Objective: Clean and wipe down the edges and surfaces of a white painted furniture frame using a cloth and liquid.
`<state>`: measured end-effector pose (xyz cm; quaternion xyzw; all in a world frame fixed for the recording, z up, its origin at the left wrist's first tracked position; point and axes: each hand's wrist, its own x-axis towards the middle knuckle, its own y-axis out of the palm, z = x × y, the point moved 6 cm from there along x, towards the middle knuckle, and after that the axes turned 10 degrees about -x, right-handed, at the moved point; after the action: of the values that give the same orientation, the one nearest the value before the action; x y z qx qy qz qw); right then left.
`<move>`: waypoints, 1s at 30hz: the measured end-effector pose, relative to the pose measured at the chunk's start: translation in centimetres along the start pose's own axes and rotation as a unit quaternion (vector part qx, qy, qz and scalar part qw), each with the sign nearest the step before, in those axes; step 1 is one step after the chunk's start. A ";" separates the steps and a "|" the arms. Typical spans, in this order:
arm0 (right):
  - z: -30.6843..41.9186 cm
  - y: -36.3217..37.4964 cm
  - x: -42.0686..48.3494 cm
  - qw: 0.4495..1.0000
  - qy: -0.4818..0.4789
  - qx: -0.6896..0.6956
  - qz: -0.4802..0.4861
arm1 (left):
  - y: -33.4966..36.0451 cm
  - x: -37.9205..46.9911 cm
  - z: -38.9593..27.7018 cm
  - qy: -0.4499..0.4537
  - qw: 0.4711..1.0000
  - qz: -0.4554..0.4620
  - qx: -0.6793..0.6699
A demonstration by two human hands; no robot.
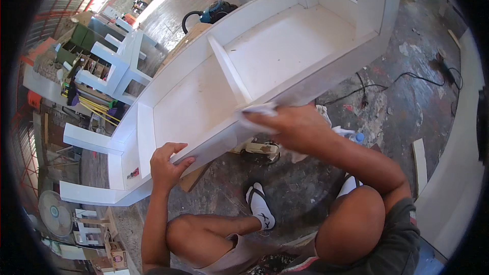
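Observation:
In front of me lies a white-painted wooden furniture frame [282, 49], its shallow underside compartments split by a crosspiece [229, 69] and its legs sticking outward. My left hand [166, 164] grips the near rail at the lower left, thumb on the outer face and fingers over the top edge. A white cloth [261, 114] is bunched in my right hand [296, 126], pressed against the near rail close to the crosspiece. Blur softens the cloth and the fingers holding it. A small red object [133, 173] rests inside the left end compartment.
A vacuum cleaner [217, 10] stands behind the frame. A black cable [410, 75] trails over the floor at right, near a blue-capped bottle [358, 137]. A beige power tool [261, 148] lies beneath the near rail. Another white frame [121, 63] and a fan [55, 213] stand left.

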<state>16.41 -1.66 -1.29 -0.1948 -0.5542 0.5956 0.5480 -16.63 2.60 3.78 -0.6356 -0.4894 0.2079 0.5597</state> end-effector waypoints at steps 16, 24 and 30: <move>2.5 1.4 1.1 0.998 -0.048 -0.002 0.027 | 0.4 -1.0 -3.3 0.146 0.989 0.008 0.024; -15.8 -5.3 -8.3 0.952 0.216 -0.017 -0.215 | 2.8 0.2 -7.9 0.258 0.952 0.115 0.120; -13.8 -3.9 -8.1 0.948 0.243 -0.092 -0.182 | 6.7 5.2 -12.9 0.352 0.908 0.136 0.181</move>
<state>32.33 -3.41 -5.18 -0.2791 -0.4823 0.3668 0.7450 -1.29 1.26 2.83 -0.6155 -0.1234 0.1303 0.7674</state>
